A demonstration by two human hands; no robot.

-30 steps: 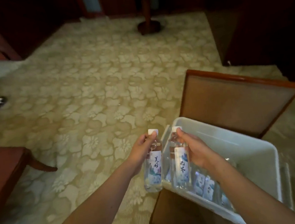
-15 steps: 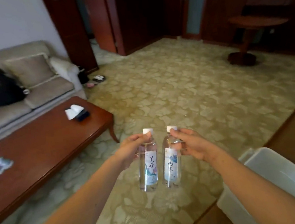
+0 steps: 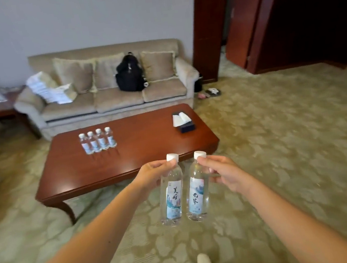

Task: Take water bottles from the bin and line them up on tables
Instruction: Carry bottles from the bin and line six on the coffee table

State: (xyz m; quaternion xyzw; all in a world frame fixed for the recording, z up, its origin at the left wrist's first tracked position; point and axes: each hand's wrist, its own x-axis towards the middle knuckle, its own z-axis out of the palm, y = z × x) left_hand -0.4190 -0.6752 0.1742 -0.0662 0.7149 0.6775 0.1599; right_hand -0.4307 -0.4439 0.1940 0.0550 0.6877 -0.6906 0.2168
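The left hand (image 3: 151,174) and right hand (image 3: 222,173) hold full water bottles (image 3: 172,198) before the bench (image 3: 147,138) (probably weighty, slick-sided) — fingers (image 3: 163,165) clamped near the top.

Four clear plastic water bottles (image 3: 98,141) in a row, maybe touching, on the red-brown wooden bench (image 3: 149,155); dark tissue box (image 3: 186,127) to their right, beige fabric sofa (image 3: 117,98) behind.

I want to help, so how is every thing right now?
Left hand: grips the left bottle, capped, upright.
Right hand: grips the right bottle, capped, upright.
Four bottles on the coffee table: standing, capped, in a row.
Tissue box: tissue sticking out.
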